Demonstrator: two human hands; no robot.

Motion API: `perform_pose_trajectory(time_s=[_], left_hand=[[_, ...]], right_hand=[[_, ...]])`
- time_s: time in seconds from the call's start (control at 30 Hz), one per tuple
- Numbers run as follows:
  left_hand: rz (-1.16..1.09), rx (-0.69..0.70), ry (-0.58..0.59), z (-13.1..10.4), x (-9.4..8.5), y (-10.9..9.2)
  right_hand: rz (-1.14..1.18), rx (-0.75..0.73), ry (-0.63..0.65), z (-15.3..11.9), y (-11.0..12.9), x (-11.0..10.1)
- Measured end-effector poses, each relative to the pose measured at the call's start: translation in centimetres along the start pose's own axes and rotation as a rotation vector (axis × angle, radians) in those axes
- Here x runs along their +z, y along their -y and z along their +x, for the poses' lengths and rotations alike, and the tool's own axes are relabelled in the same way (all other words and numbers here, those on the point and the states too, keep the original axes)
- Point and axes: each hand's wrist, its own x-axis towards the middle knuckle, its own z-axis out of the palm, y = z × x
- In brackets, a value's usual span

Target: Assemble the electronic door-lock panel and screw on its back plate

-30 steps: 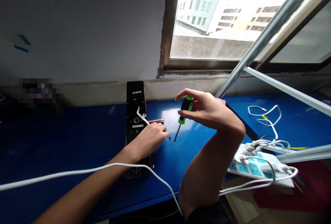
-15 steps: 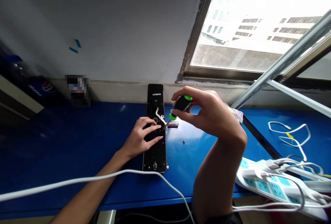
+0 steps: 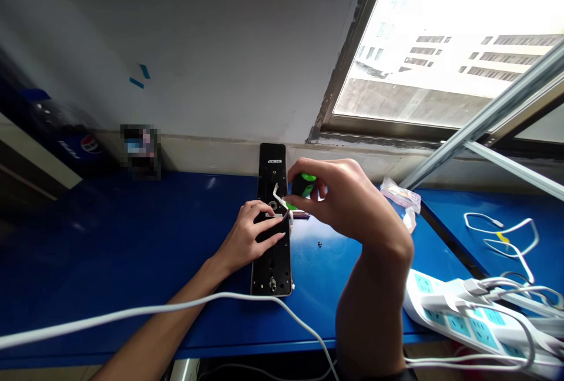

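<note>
A long black metal panel (image 3: 271,263) lies on the blue table, with small holes, a round fitting near its front end and a white wire (image 3: 278,194) across its upper part. My left hand (image 3: 249,233) rests on the panel's middle, its fingers stretched out over the surface. In my right hand (image 3: 352,202) is a black-and-green screwdriver (image 3: 304,184), gripped by the handle. Its shaft points down at the panel's right side, beside my left fingertips. The tip's exact contact is too small to make out. Several tiny dark screws (image 3: 319,245) lie to the right of the panel.
A white power strip (image 3: 467,316) with plugs and cables sits at the right. One white cable (image 3: 220,296) crosses in front of the panel. Clear plastic packaging (image 3: 400,194) lies near the metal frame bar (image 3: 484,114). A bottle (image 3: 81,149) stands at the far left.
The view has shifted, so things appear slightly farther right. Relative to the panel, the screwdriver handle has moved left and stands steeper. My left hand stays on the panel.
</note>
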Motion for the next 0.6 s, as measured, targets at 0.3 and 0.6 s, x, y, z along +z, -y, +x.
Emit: perform_pose_trajectory(time_s=[0.3, 0.6], left_hand=[[-0.013, -0.026, -0.036, -0.2, 0.2, 0.0], [0.003, -0.086, -0.079, -0.2, 0.4, 0.1]], right_hand=[[0.061, 0.13, 0.003, 0.3, 1.8, 1.1], [0.02, 0.103, 0.096, -0.6, 3.1, 0.8]])
